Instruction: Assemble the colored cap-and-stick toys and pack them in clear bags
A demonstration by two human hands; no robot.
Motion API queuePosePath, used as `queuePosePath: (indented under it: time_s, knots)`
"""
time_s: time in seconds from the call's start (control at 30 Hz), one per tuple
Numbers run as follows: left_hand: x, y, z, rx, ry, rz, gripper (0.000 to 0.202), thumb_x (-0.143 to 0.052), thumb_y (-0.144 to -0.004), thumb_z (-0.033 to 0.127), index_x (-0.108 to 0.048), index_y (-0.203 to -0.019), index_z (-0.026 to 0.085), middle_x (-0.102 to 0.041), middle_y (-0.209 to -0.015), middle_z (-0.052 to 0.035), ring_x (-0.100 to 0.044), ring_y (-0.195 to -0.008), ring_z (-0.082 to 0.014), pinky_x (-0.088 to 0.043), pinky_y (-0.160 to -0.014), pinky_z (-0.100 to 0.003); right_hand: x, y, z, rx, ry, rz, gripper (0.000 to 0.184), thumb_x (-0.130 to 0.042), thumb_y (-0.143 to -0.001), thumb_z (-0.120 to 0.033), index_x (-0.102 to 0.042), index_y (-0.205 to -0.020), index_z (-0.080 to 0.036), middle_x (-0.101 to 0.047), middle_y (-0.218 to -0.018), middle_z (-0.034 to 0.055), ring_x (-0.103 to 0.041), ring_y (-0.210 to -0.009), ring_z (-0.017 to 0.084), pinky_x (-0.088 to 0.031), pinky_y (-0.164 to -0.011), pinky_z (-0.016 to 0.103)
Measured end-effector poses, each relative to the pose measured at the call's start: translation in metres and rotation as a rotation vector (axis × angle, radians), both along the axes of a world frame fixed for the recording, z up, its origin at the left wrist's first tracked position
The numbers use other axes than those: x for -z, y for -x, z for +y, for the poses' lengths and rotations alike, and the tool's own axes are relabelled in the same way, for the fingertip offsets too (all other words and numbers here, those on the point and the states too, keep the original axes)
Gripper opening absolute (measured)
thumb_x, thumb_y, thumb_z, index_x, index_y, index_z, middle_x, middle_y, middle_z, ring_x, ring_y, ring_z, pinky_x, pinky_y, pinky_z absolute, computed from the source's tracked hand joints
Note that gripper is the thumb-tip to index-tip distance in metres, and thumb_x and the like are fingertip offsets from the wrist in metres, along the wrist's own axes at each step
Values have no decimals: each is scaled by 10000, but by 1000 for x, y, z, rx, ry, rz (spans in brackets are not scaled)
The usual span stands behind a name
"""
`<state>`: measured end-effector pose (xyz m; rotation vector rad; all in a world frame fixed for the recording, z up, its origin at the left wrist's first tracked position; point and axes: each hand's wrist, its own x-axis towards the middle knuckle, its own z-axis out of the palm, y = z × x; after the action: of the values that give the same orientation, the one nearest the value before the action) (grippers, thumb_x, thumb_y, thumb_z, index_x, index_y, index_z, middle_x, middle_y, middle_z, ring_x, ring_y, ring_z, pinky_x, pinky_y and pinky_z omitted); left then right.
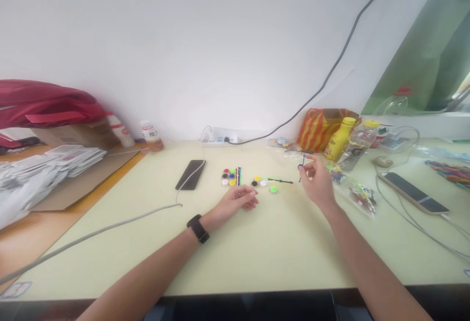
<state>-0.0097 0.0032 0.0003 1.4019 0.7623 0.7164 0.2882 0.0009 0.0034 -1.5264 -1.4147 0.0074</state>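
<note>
One thin blue stick (303, 161) stands nearly upright, its long axis running up and down. It is pinched between the thumb and forefinger of the right hand (316, 180), whose other fingers fan loosely. That hand is lifted off the table (279, 242), with the forearm coming in from the lower right. The left hand (238, 198) lies palm down on the table, fingers loosely curled and gripping nothing that shows, a black watch (198, 228) on the wrist. Just beyond it sit coloured caps (228, 177), and a black stick (281, 180) lies flat, running left to right.
</note>
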Motion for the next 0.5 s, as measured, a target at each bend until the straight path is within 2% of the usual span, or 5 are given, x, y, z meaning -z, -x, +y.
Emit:
queuePosePath:
  time_s: [0.1, 0.23, 0.3, 0.4, 0.5]
  knots:
    - [-1, 0, 0, 6, -2, 6, 380, -705, -884, 512, -709, -1021, 158, -739, -945, -99, -684, -839, -180, -536, -797, -314, 6, -18, 3, 125, 92, -147, 426, -541, -902, -339, -508, -1297, -183, -690, -823, 41, -608, -710, 229, -424, -710, 350]
    - [-3, -1, 0, 10, -2, 19, 377, -719, -869, 511, -718, -992, 154, -739, -933, -96, -684, -834, -183, -534, -796, -322, 18, -28, 5, 143, 385, -402, 406, -552, -857, -210, -554, -1262, -183, -688, -776, 61, -636, -767, 261, -374, -696, 339]
    - [-3, 0, 0, 9, -6, 25, 374, -728, -862, 505, -716, -986, 153, -737, -924, -94, -682, -826, -184, -534, -793, -325, 23, -31, 6, 157, 472, -495, 434, -568, -840, -189, -563, -1273, -167, -692, -775, 86, -642, -813, 287, -366, -703, 345]
    - [-3, 0, -1, 6, -11, 20, 378, -723, -872, 489, -697, -1069, 167, -736, -944, -92, -682, -842, -186, -532, -803, -330, 24, -34, 9, 190, 485, -527, 445, -587, -837, -216, -572, -1278, -159, -695, -788, 94, -641, -835, 297, -372, -718, 351]
    - [-2, 1, -2, 1, -9, 19, 387, -714, -886, 472, -671, -1141, 185, -729, -952, -86, -683, -850, -186, -529, -808, -334, 23, -32, 10, 142, 389, -494, 343, -568, -860, -258, -620, -1189, -177, -688, -811, 82, -627, -842, 284, -397, -747, 363]
